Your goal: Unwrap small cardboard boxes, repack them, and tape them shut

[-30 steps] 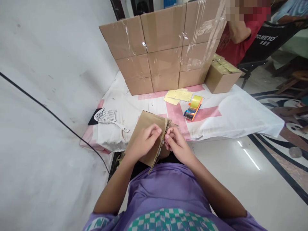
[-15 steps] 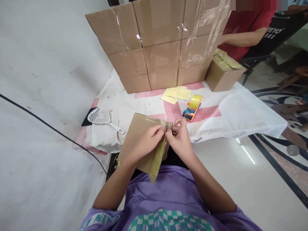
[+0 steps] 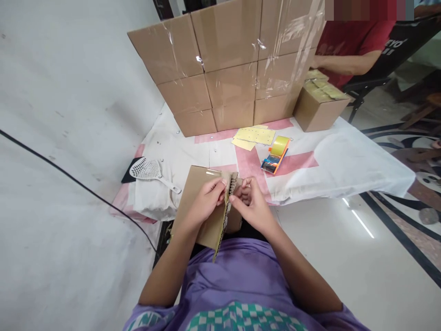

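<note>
A brown cardboard box (image 3: 201,188) is held tilted above my lap at the table's near edge. Along its upright edge the corrugated layer shows torn and ragged, with yellowish tape (image 3: 219,230) running down beside it. My left hand (image 3: 209,198) is closed, pinching the box near the top of that edge. On the other side, my right hand (image 3: 251,202) has curled fingers and its thumb against the torn edge. Part of the box's edge is hidden by my fingers.
Stacked, taped cartons (image 3: 227,82) stand at the back of the cloth-covered table (image 3: 358,161). A tape dispenser (image 3: 276,154), yellow sheets (image 3: 255,136) and a white slotted skimmer (image 3: 151,171) lie there. Another person in red (image 3: 351,46) is beside a smaller carton (image 3: 320,108).
The box edge has turned, so its torn corrugated side now faces up more and the tape shows less. Both hands have shifted slightly left, and the right has drawn a little apart from the left.
</note>
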A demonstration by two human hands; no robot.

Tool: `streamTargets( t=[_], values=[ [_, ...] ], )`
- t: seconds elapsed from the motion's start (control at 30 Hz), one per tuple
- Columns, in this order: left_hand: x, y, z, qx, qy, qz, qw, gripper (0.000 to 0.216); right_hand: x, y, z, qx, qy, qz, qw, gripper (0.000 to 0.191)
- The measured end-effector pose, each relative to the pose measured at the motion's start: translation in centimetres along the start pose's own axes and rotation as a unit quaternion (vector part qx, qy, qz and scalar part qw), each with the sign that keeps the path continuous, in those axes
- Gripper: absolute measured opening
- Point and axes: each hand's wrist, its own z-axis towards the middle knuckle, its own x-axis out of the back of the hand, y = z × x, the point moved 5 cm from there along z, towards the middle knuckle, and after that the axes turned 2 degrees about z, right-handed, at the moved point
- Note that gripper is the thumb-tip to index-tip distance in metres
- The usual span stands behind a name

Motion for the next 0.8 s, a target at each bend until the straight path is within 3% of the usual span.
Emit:
streamTargets(
  t=[0.2, 0.47, 0.67, 0.8],
  values=[
    [-0.4, 0.7, -0.8, -0.013, 0.001, 0.065, 0.998, 0.039, -0.7, -0.3, -0.8, -0.019, -0.081, 0.048, 0.995, 0.026],
    [0.1, 2.1, -3.5, -0.023, -0.027, 0.269, 0.962, 0.035, -0.5, 0.7, -0.3, -0.035, -0.098, 0.033, 0.994, 0.016],
    [0.6, 2.2, -2.5, -0.026, -0.023, 0.28, 0.959, 0.037, -1.3, 0.6, 0.5, -0.032, -0.112, 0.091, 0.989, 0.023],
    [0.5, 2.5, -2.4, -0.033, -0.039, 0.271, 0.961, 0.032, -1.8, 0.5, 0.9, -0.008, -0.067, 0.079, 0.995, 0.024]
  ],
)
